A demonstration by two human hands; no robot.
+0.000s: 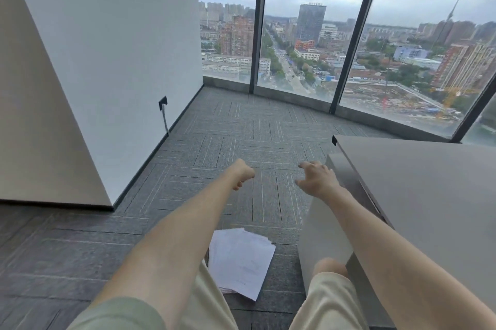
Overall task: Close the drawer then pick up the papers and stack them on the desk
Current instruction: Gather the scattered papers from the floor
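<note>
A loose pile of white papers (241, 260) lies on the grey carpet between my knees, partly hidden by my left forearm and leg. The grey desk (429, 195) stands at the right, with its drawer front (320, 238) jutting out below the top toward me. My right hand (318, 179) is stretched out with fingers spread, by the far corner of the drawer unit, holding nothing. My left hand (243, 174) is curled into a loose fist over the carpet, to the left of the desk, also holding nothing.
A white wall (112, 61) runs along the left with a socket and cable (163, 112) low down. Floor-to-ceiling windows (308, 34) close the far side. Grey carpet (228, 128) stretches between the wall and the desk.
</note>
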